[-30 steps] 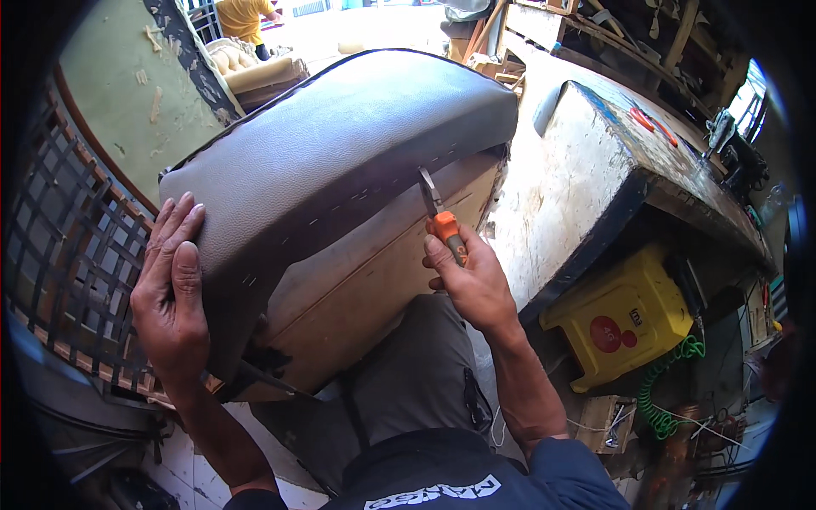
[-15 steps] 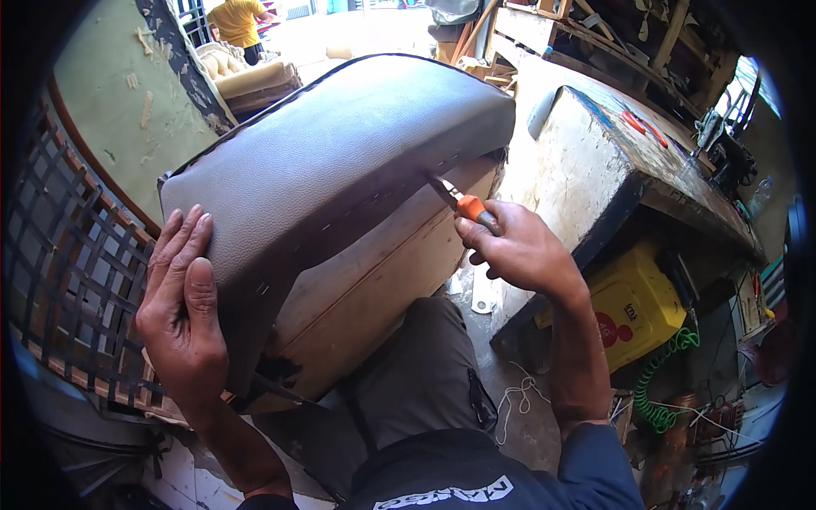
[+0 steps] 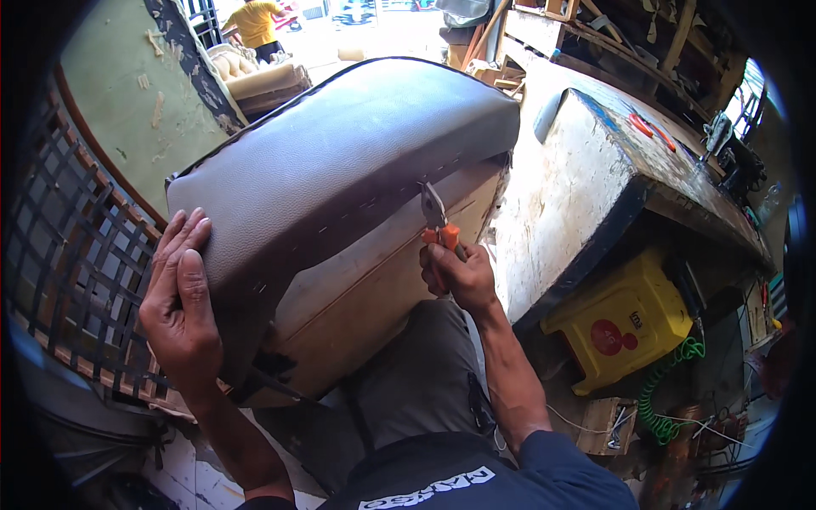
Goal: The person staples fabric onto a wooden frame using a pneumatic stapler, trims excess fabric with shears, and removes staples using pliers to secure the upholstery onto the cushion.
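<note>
A grey-brown leather-covered seat part (image 3: 340, 144) stands tilted before me, with a row of staples along its lower edge. Below that edge its bare wooden board (image 3: 357, 263) shows. My left hand (image 3: 183, 297) rests against the near left corner of the leather, fingers stretched out and lying flat. In my right hand (image 3: 463, 276) is a pair of pliers (image 3: 435, 212) with orange and dark handles, my fingers wrapped round them. The jaws point up at the stapled edge, close to one staple; whether they touch it I cannot tell.
A worn workbench (image 3: 561, 161) on the right carries red-handled pliers (image 3: 650, 129). Beneath it are a yellow plastic stool (image 3: 625, 327) and a coiled green hose (image 3: 654, 399). A webbed frame (image 3: 85, 255) leans at left. A person in a yellow shirt (image 3: 257, 24) is far back.
My right hand and the pliers have swung left and down, and the pliers now point upward instead of to the left. My left hand stays at the leather's corner.
</note>
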Motion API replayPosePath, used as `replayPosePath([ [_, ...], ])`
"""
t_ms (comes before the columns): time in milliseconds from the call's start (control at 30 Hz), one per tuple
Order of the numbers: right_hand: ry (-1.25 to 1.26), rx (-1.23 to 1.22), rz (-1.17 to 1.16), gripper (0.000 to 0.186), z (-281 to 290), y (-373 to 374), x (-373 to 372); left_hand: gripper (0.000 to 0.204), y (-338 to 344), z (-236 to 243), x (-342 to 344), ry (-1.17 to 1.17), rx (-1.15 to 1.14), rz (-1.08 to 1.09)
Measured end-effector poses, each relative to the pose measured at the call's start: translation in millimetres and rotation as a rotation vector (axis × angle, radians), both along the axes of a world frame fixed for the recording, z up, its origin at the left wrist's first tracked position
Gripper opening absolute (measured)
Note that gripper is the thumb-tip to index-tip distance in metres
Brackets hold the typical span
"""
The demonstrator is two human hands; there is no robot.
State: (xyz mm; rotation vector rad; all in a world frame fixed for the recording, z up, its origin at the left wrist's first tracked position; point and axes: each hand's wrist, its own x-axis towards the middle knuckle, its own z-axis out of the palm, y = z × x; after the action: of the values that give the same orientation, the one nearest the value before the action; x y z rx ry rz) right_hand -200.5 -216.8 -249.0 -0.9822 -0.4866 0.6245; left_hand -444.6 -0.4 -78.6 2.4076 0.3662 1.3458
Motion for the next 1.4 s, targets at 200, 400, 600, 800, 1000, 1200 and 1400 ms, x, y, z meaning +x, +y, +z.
replayPosePath([
  [200,0.082,0.159,-0.335,0.034,-78,43,-43,0.034,1,6,6,-0.074,-0.040,0.019],
  [400,0.098,-0.044,-0.520,0.031,-117,-13,-63,0.034,0,1,8,-0.080,-0.071,-0.059],
  [600,-0.433,-0.218,-0.497,0.036,-11,-14,-70,0.035,-1,-3,-1,-0.156,-0.114,-0.044],
  [800,-0.370,-0.440,-0.131,0.050,56,-21,-59,0.034,-3,-4,1,-0.161,-0.084,-0.055],
  [1000,-0.491,-0.641,-0.087,0.045,97,-24,-50,0.034,-2,-9,2,-0.205,-0.110,-0.078],
  [1200,-0.441,-0.814,-0.043,0.047,135,-26,-54,0.032,-2,-12,0,-0.251,-0.111,-0.110],
  [1400,-0.458,-0.920,-0.024,0.051,161,-20,-54,0.028,-5,-11,3,-0.264,-0.135,-0.092],
])
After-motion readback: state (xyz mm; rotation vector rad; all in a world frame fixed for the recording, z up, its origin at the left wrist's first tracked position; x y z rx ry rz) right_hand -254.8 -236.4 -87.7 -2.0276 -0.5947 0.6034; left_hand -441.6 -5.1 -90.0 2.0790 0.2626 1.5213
